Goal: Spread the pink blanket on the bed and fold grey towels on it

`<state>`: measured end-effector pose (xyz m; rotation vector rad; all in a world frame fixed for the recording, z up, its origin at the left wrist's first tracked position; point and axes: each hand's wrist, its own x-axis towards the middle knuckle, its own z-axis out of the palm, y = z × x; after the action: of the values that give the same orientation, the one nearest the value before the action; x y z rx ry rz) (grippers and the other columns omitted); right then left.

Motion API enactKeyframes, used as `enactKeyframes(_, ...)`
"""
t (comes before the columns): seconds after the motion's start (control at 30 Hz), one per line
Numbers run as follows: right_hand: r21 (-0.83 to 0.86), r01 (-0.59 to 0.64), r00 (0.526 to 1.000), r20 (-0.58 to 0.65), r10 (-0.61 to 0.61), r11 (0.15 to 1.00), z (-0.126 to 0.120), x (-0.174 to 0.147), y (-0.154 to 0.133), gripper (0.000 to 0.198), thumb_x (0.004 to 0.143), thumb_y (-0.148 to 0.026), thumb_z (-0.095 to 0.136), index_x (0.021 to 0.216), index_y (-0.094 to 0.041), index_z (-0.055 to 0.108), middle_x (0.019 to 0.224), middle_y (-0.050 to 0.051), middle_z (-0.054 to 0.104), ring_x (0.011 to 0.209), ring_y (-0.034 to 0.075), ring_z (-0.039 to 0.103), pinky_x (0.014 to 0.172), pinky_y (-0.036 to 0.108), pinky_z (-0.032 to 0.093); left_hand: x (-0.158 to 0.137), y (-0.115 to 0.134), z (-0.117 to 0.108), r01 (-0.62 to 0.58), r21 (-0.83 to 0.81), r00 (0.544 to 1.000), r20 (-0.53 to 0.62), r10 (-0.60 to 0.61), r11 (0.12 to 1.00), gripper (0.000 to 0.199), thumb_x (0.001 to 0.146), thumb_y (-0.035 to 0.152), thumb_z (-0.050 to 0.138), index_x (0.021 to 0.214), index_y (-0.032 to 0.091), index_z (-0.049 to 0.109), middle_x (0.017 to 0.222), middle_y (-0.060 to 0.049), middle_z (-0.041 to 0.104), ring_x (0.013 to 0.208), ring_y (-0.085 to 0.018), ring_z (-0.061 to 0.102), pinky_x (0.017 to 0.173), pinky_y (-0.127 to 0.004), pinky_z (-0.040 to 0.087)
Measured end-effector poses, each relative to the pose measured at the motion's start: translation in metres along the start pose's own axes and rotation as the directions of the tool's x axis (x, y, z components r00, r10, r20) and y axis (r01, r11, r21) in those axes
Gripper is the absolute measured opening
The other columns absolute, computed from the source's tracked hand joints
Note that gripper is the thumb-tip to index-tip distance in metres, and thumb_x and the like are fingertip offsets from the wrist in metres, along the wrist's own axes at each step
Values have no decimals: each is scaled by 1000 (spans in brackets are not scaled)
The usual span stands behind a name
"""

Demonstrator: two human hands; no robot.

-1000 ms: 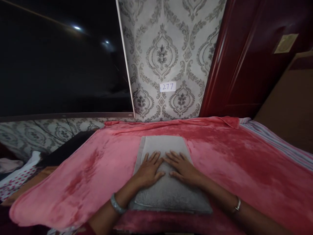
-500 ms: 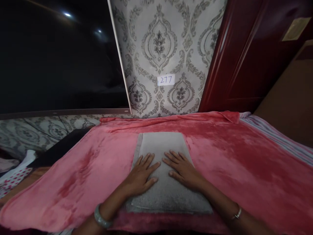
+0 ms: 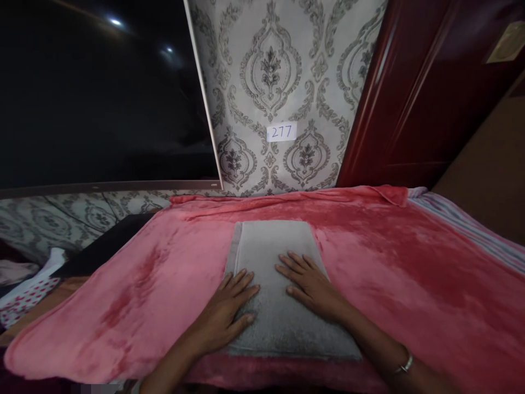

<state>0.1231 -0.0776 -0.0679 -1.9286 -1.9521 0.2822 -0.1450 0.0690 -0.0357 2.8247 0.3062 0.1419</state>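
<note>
A grey folded cloth point(image 3: 273, 241), plush like a towel, lies flat on a pink-red fleece blanket point(image 3: 184, 262). My left hand point(image 3: 225, 309) rests over its left side, palm down and fingers outstretched. On the right part of the cloth, my right hand point(image 3: 309, 287) also lies flat with its fingers spread. Neither hand grips anything. A layered fold edge shows along the left side of the cloth.
Behind the blanket stands a patterned wall with a paper label point(image 3: 281, 131) reading 277. A large dark television point(image 3: 102, 104) is at the left, a dark red wooden panel point(image 3: 394, 98) at the right. Striped fabric point(image 3: 463, 227) shows at the right edge.
My left hand has slid toward me and to the left on the grey cloth. The right hand stays in nearly the same place. The view has shifted slightly.
</note>
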Motion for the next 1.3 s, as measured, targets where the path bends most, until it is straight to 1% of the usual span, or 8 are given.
enactKeyframes(0.1,-10,2,1000,-2,-2,1000,1,0,1,58,105,-60,34,158,-36,35,166,1,21,155,26,11,124,60,10,8,20,-6,-39,-45,998,50,41,998,50,103,43,44,153,36,43,163,0,35,154,-23,25,127,-56,16)
enactKeyframes(0.27,-22,0,1000,8,0,1000,-1,1,-1,52,108,-49,28,158,-35,36,166,-1,20,155,23,10,125,57,10,19,32,3,-179,-80,975,122,188,981,68,100,52,51,161,34,25,168,-3,23,156,-25,19,128,-56,13)
enactKeyframes(0.53,-37,-14,1000,16,15,999,-3,2,-4,52,108,-48,31,158,-35,35,167,-1,19,155,24,9,125,58,9,5,-4,25,-23,117,989,-140,40,993,70,99,55,50,159,25,31,165,-14,28,152,-32,30,120,-61,31)
enactKeyframes(0.77,20,14,996,85,-16,1000,-16,1,-16,55,107,-52,32,157,-30,39,166,4,21,155,28,9,124,61,9,-33,14,37,-156,260,827,-494,270,953,44,98,27,54,142,24,55,147,-9,58,137,-23,52,108,-43,50)
enactKeyframes(0.87,62,159,977,132,-166,985,-17,0,-45,52,107,-47,36,156,-32,41,165,4,28,155,25,10,125,57,6,-46,24,51,-147,304,776,-555,300,941,41,95,19,56,136,20,60,136,-10,65,130,-23,56,105,-39,51)
enactKeyframes(1.03,188,371,877,251,-410,909,-7,11,-77,57,107,-44,39,161,-33,27,165,1,26,155,18,10,127,48,0,-49,26,71,-102,298,697,-659,283,949,35,92,11,56,125,16,65,120,-11,71,119,-23,60,103,-38,49)
enactKeyframes(1.13,148,355,884,270,-382,923,-4,26,-64,58,107,-52,38,161,-34,28,166,1,24,155,19,9,127,49,2,-48,23,78,-97,282,683,-679,270,955,35,91,11,55,124,16,65,118,-12,71,119,-24,60,102,-40,49)
enactKeyframes(1.3,-74,194,966,187,-177,978,-8,50,-17,60,105,-58,34,161,-34,29,167,1,18,155,24,7,125,56,7,-48,25,81,-99,252,689,-681,250,963,35,90,11,56,124,15,64,120,-12,71,120,-25,60,100,-41,50)
